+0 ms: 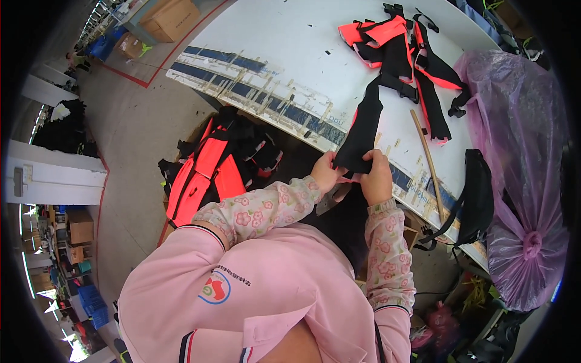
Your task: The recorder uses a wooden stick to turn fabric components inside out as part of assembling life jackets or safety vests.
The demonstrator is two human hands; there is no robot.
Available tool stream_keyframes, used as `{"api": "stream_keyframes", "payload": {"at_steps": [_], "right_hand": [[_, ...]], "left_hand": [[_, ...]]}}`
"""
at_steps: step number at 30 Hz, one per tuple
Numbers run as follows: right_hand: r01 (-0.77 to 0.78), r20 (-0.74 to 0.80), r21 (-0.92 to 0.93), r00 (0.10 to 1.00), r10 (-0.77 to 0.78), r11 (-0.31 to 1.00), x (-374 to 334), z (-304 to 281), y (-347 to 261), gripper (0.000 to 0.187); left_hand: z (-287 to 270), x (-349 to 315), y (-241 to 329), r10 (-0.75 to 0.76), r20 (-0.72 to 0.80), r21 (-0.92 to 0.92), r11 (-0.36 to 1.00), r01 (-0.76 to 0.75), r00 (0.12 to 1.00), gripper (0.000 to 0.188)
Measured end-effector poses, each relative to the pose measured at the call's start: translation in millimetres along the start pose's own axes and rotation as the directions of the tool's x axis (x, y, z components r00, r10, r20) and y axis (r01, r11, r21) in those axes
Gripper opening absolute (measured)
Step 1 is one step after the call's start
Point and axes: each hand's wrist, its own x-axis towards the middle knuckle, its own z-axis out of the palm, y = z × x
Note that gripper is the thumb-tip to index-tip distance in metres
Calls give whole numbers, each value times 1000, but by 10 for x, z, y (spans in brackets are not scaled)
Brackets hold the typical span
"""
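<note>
At the table's near edge, both my hands grip the wide end of a black fabric strap (362,126) with bright orange along its edge. My left hand (327,173) pinches its left corner, and my right hand (378,176) pinches the right one with thumb and fingers. A bit of orange-pink lining shows between the fingers. The strap's narrow end runs away from me toward a pile of black and orange straps (393,51) with black buckles. What lies under my fingertips is partly hidden.
The white table (290,36) has worn tape along its edge. On it are a wooden stick (428,160), a black pouch (475,196) and, at the right, a purple plastic bag (514,121). Orange and black bags (209,175) fill a box below left. Cardboard boxes (169,19) stand beyond.
</note>
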Motion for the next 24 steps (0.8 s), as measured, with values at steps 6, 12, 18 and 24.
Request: {"api": "stream_keyframes", "payload": {"at_steps": [6, 12, 18, 24], "right_hand": [[87, 21, -87, 996, -86, 992, -11, 86, 6, 44], [63, 55, -123, 997, -56, 990, -8, 106, -3, 44], [63, 100, -167, 994, -46, 984, 79, 33, -114, 39], [75, 80, -143, 995, -64, 987, 329, -133, -261, 32]], "left_hand": [[-50, -138, -81, -159, -42, -190, 970, 149, 986, 22], [-121, -147, -175, -255, 234, -387, 861, 331, 938, 20], [-7, -37, -51, -236, 127, -258, 930, 262, 963, 21], [31, -31, 287, -187, 151, -248, 943, 220, 971, 29]]}}
